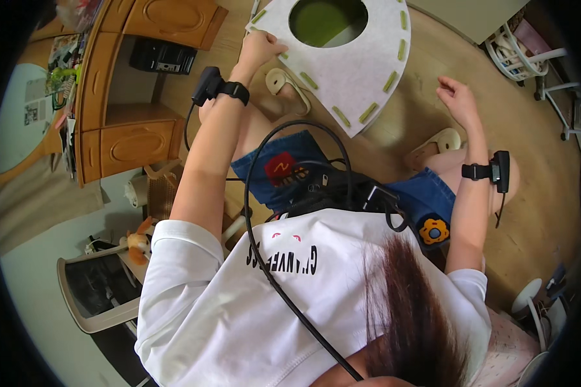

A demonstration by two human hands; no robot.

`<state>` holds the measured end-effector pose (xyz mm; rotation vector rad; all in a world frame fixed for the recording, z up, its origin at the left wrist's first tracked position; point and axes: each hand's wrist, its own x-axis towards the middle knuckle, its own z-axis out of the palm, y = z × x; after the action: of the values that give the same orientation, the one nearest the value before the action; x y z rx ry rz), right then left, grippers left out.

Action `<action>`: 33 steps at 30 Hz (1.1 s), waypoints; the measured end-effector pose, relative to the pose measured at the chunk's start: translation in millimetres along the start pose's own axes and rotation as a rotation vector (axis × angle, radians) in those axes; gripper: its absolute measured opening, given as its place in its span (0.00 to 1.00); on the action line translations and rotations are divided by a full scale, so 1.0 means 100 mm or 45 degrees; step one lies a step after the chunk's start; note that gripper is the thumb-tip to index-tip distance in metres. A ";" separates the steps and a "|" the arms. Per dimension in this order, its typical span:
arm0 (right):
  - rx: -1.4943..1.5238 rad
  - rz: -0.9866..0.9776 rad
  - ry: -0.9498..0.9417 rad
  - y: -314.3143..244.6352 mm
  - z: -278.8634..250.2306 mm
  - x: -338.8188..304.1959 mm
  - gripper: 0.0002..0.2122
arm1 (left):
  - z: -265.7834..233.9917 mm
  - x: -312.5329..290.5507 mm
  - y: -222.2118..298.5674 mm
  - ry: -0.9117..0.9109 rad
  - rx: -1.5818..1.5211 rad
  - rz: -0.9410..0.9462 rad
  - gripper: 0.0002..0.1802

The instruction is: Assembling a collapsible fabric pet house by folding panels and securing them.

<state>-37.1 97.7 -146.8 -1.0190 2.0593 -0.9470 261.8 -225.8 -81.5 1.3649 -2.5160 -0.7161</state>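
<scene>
A white felt-like panel with a large round hole is in front of me, its pointed corner toward my lap. Short green strips run along its border, and green shows through the hole. My left hand is closed at the panel's left edge, thumb over the white surface; the fingers behind are partly hidden. To the right of the panel, my right hand hangs apart from it, fingers loosely bent and nothing visible in them. The panel's far end is cut off by the frame.
At left stands a wooden desk with a black computer case. A white rolling cart is at the far right. My slippered feet flank the panel's tip. A black cable loops over my lap.
</scene>
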 end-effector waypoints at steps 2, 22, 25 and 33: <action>0.014 -0.005 0.002 0.01 0.00 0.00 0.20 | 0.04 0.00 0.03 -0.101 0.214 0.073 0.10; -0.064 -0.013 -0.021 -0.02 0.01 0.04 0.18 | 0.08 0.35 -0.19 0.039 0.434 0.201 0.08; -0.034 -0.076 0.004 0.01 0.01 0.03 0.20 | 0.05 0.51 -0.35 0.236 0.498 0.201 0.08; -0.048 -0.068 -0.015 0.07 0.00 -0.01 0.20 | -0.33 0.61 -0.42 0.267 0.034 0.061 0.10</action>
<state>-39.3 101.0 -152.1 -1.1019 2.0563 -0.9297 271.6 -306.4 -77.9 1.3089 -2.3926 -0.5030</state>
